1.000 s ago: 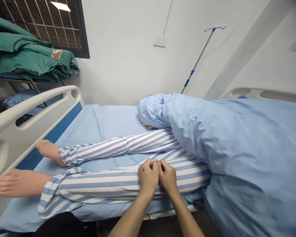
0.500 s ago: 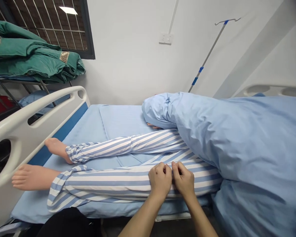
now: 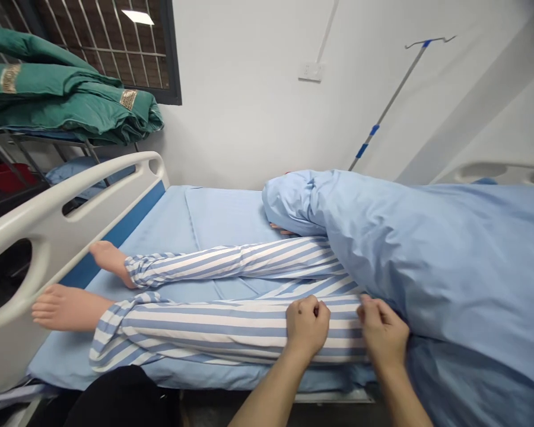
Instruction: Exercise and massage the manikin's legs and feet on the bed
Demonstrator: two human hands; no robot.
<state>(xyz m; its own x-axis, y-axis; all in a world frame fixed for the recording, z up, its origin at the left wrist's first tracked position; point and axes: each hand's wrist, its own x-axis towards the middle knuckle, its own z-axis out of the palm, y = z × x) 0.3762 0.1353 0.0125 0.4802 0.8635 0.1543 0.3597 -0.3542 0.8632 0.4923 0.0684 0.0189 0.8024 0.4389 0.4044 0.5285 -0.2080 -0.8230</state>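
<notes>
Striped blue-and-white trousers (image 3: pixel 196 323) clothe the legs of a figure, apparently a mannequin, lying on the bed. Over the near thigh my left hand (image 3: pixel 308 325) is closed in a fist, knuckles up; the cloth around it lies flat. To its right, my right hand (image 3: pixel 384 332) is curled closed over the same trouser leg, close to the edge of the light blue quilt (image 3: pixel 454 255). No object shows in either hand, though the undersides of the fingers are hidden. The bare feet (image 3: pixel 73 307) point toward the footboard. Some of the figure's fingertips (image 3: pixel 279 229) peek out beneath the folded quilt.
A white footboard (image 3: pixel 78 201) closes the bed's left end. Behind it, folded green bedding (image 3: pixel 71 107) lies on a metal frame beneath a barred window (image 3: pixel 111 44). An IV pole (image 3: pixel 389 104) leans across the view near the wall, right of a socket (image 3: pixel 310 72).
My hands, side by side before, have moved apart. The right hand went right toward the quilt; the left moved slightly right. The view has shifted a little.
</notes>
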